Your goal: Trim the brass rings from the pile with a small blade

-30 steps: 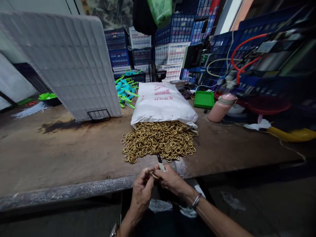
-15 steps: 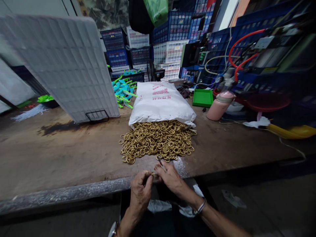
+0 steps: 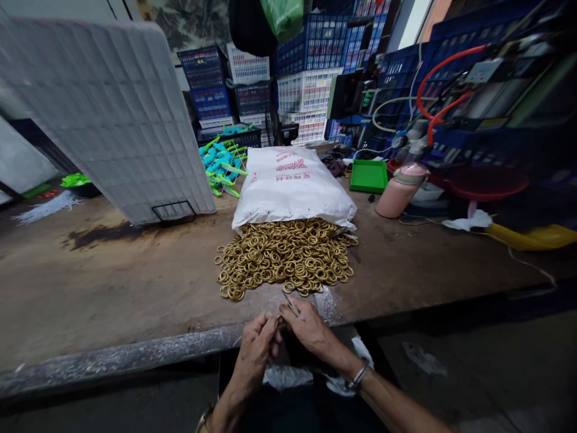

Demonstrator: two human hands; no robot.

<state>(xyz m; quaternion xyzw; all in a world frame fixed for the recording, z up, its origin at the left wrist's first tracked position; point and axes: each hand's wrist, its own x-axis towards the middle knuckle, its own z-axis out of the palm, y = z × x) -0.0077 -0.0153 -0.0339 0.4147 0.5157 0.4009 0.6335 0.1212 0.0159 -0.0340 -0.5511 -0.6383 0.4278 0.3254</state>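
Fingers closed, the left hand (image 3: 258,344) pinches a gold ring (image 3: 279,317) between both hands, while the right hand (image 3: 312,329), nearer the ring pile (image 3: 288,255) beyond, grips a slim knife (image 3: 292,306) pointing away.

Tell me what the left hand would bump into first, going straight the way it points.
Most likely the right hand, just ahead of the left hand; whether they touch is hard to tell.

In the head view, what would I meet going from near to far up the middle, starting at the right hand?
Right hand → pile of gold rings → white printed sack → white crates.
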